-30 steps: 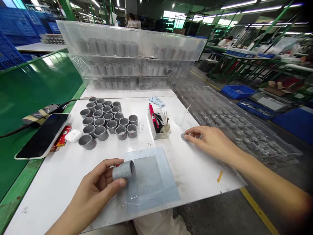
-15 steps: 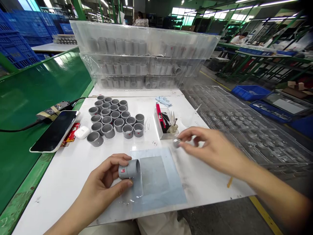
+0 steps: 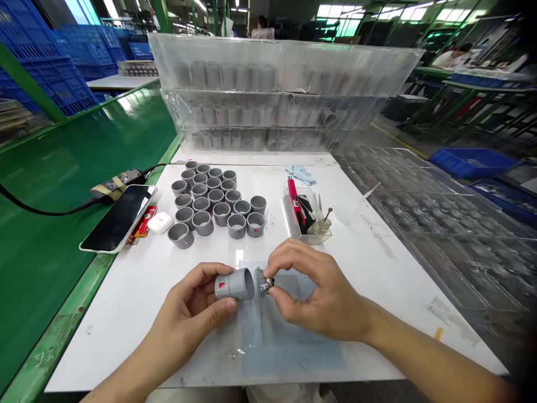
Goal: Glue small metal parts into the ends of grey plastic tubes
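Note:
My left hand [image 3: 188, 313] is shut around a short grey plastic pipe sleeve [image 3: 235, 284] with a red mark, its open end facing right. My right hand [image 3: 319, 294] pinches a small metal part [image 3: 266, 285] right at that open end. My fingers hide much of the part, and I cannot tell whether it is touching the sleeve. Under both hands lies a transparent plastic sheet [image 3: 289, 358] on the white work table [image 3: 126, 313]. Several grey sleeves [image 3: 213, 197] stand upright in a group beyond my left hand.
A small transparent box [image 3: 306, 224] holds a red marker and small tools. Stacked transparent trays of grey sleeves [image 3: 268, 95] stand behind the table. A phone [image 3: 117, 225] and white earbud case [image 3: 160, 223] lie at left; a transparent compartment tray [image 3: 453, 235] lies at right.
My right hand has carried the metal part left from the table's right side to the sleeve's open end. The left hand still holds the sleeve, and the view has shifted as my head turned.

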Demonstrator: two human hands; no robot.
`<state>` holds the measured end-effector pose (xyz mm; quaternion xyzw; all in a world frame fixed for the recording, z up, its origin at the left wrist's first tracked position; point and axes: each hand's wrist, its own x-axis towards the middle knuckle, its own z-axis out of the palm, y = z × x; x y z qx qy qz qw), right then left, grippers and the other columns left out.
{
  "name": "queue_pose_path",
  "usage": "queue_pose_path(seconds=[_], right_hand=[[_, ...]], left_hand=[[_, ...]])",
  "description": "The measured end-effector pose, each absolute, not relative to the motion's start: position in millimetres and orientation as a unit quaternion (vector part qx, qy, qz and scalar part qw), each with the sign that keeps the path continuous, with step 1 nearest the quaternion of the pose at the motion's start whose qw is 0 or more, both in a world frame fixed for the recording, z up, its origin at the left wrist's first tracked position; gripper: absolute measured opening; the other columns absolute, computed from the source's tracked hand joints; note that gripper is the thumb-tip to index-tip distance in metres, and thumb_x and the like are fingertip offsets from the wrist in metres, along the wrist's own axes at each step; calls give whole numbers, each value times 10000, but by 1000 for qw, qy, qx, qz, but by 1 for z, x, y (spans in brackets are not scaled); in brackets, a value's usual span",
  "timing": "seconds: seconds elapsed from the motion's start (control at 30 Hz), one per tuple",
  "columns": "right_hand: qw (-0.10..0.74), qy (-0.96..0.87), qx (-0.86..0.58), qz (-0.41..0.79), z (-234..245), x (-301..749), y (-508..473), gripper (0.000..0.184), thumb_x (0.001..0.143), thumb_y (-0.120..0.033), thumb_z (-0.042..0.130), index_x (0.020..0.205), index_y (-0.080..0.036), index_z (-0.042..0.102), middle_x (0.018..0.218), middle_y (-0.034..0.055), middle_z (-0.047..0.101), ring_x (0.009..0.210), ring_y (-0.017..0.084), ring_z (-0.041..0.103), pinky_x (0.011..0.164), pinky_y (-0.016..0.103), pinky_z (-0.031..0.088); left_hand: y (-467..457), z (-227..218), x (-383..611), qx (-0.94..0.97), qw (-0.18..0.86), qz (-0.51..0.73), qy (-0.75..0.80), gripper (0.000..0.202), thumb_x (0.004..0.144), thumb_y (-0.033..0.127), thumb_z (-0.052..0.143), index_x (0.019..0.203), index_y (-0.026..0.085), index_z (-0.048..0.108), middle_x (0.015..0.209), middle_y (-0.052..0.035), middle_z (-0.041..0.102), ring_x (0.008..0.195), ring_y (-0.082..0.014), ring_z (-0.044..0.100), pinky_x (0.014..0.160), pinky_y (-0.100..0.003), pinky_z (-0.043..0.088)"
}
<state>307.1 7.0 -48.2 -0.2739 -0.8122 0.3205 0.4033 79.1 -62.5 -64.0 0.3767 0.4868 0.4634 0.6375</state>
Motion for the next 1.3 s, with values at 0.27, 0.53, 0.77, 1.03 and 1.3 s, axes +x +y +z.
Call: queue_pose_path(seconds=[0.27, 0.53, 0.77, 1.03, 1.3], right_hand=[[402, -812, -266, 329, -48, 305, 0, 268, 721, -29, 703, 956, -158, 688, 911, 29, 702, 872, 149, 651, 800, 294, 544], [402, -811, -276, 323, -50, 303, -1, 278, 700, -23, 713, 944, -156, 705, 894, 21, 710, 855, 149, 647, 800, 297, 540], [402, -809, -276, 327, -49, 301, -2, 274, 696, -24, 715, 938, -152, 716, 878, 24, 715, 842, 153, 645, 803, 303, 546], [405, -809, -272, 329, -50, 302, -1, 275, 698, -22, 715, 944, -145, 719, 874, 31, 717, 841, 155, 648, 804, 303, 549], [407, -806, -261, 340, -51, 301, -3, 269, 719, -29, 725, 958, -154, 724, 887, 30, 718, 859, 160, 654, 822, 315, 559]], left_hand=[[-64, -60, 80, 367, 648, 459, 484, 285, 842, 299, 848, 1095, 254, 724, 894, 31, 770, 761, -90, 646, 721, -155, 542], [-65, -61, 80, 362, 647, 458, 490, 296, 832, 316, 857, 1092, 256, 729, 876, 23, 759, 761, -96, 646, 699, -151, 544], [-65, -61, 81, 377, 628, 457, 504, 302, 822, 328, 858, 1090, 256, 739, 874, 13, 730, 745, -108, 634, 701, -171, 556], [-66, -60, 81, 377, 626, 446, 516, 309, 812, 341, 859, 1089, 277, 739, 942, 1, 754, 807, -135, 666, 704, -181, 560], [-65, -60, 79, 382, 630, 443, 510, 301, 812, 328, 863, 1081, 261, 747, 916, 7, 764, 768, -116, 665, 707, -169, 562]])
